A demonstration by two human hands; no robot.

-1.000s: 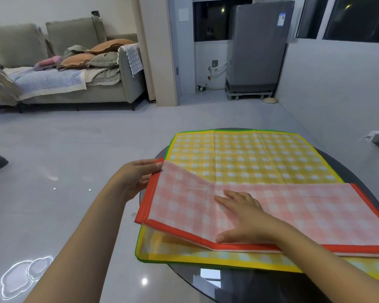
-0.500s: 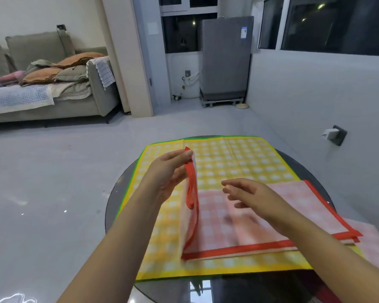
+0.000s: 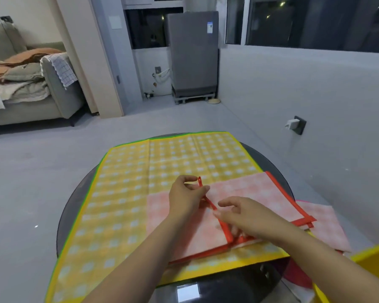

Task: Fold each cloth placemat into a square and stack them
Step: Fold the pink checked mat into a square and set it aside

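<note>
I am in the second fold of the pink gingham placemat (image 3: 245,191), which lies on the near right part of the yellow gingham placemat (image 3: 162,171) spread over the round glass desk (image 3: 74,200). My left hand (image 3: 185,199) pinches the red-bound edge between thumb and fingers and carries it over the pink placemat's middle. My right hand (image 3: 242,216) hovers just above the same edge with fingers loosely curled, holding nothing. I judge the next move is to lay this edge flush on the pink placemat's right border and press the crease. The pink placemat's right corner overhangs the yellow one, touching another pink cloth (image 3: 322,226) beyond it. The yellow placemat left of the fold offers open room.
</note>
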